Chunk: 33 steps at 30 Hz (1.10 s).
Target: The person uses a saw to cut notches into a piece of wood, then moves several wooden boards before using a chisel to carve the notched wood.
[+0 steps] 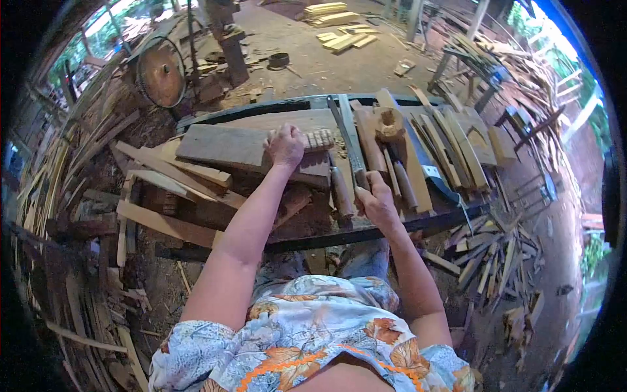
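Metal blade (348, 134) pointing away (lengthwise), gripped by right hand (377, 201), left hand (285, 145) clasping ridged wood block (321, 139)

The shirt (307, 340) at 6 o'clock is pale blue and white, printed with orange and brown leaves. The worktop (392, 225) has a black frame. On it, toward 10 o'clock, the broad plank (228, 147) is weathered grey-brown. The grooved block (320, 139) at 3 o'clock of the left hand (285, 145) is light tan with a checked ridge pattern. The steel blade (349, 130) at 12 o'clock of the right hand (377, 199) is dull grey. The saw disc (161, 72) at 10 o'clock is rust-brown. The stacked boards (330, 12) at 12 o'clock are pale yellow. The ground (313, 59) is reddish-brown.
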Motion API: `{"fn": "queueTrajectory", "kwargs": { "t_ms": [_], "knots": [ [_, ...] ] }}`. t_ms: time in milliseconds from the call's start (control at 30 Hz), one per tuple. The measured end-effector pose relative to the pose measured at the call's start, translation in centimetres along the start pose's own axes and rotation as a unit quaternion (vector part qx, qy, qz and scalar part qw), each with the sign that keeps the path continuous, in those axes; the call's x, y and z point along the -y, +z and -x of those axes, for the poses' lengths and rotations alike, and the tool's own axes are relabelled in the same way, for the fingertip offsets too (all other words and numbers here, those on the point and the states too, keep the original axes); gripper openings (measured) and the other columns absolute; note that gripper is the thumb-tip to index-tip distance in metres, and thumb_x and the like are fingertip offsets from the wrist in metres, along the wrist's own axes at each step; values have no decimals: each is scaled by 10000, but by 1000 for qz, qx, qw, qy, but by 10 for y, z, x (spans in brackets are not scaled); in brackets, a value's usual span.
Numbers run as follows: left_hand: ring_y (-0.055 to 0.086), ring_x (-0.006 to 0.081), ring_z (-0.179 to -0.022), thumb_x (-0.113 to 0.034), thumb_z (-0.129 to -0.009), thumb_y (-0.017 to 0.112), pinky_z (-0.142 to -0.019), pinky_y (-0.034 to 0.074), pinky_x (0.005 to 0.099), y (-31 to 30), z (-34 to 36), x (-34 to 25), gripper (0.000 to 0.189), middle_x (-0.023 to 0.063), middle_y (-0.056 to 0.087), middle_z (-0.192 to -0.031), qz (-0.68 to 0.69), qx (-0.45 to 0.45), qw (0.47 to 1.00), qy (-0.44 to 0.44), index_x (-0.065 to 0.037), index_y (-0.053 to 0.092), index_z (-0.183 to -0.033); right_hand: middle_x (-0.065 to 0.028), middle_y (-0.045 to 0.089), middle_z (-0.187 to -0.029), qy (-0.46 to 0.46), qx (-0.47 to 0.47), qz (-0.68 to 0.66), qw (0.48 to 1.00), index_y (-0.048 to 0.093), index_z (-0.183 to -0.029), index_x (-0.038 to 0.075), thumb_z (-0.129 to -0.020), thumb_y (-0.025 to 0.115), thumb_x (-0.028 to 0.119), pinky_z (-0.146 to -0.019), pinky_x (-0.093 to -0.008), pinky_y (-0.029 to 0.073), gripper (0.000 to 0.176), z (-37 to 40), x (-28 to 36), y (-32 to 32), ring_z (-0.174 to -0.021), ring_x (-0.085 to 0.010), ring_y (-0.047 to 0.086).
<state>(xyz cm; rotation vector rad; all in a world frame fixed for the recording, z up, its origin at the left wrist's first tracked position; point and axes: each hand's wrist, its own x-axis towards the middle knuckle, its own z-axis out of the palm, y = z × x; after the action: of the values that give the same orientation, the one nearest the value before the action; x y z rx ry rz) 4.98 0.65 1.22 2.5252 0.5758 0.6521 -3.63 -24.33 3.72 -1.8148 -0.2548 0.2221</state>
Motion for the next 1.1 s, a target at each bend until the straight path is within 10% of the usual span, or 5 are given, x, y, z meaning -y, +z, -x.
{"fn": "queueTrajectory", "kwargs": {
  "t_ms": [67,133,233,1100],
  "knots": [
    [495,306,-1084,-338,-857,493,-954,330,498,-8,0,5,264,124,616,-1019,38,32,998,26,-121,619,-939,-29,533,-650,-93,-29,50,994,486,-1031,15,-886,528,80,-443,-268,410,164,-4,-11,5,-529,-108,513],
    [485,316,-1086,-334,-853,498,-942,351,496,-5,2,11,268,133,591,-1044,1,15,999,44,-113,612,-954,-51,545,-655,-96,-31,79,992,504,-1030,20,-911,525,123,-472,-296,418,159,0,6,10,-534,-130,523],
    [469,321,-1032,-330,-868,479,-910,365,479,1,9,6,275,134,526,-1050,-90,-41,991,87,-90,578,-961,-255,636,-857,-61,-43,180,981,551,-1072,58,-931,506,294,-710,-497,461,279,0,25,22,-850,-443,603],
    [471,303,-1085,-320,-837,498,-923,326,506,-12,16,-12,254,110,550,-1080,-72,-11,995,64,-138,612,-972,-273,620,-779,-62,-19,362,930,507,-1047,56,-930,463,242,-686,-535,464,224,9,6,40,-764,-440,614]
  ]
}}
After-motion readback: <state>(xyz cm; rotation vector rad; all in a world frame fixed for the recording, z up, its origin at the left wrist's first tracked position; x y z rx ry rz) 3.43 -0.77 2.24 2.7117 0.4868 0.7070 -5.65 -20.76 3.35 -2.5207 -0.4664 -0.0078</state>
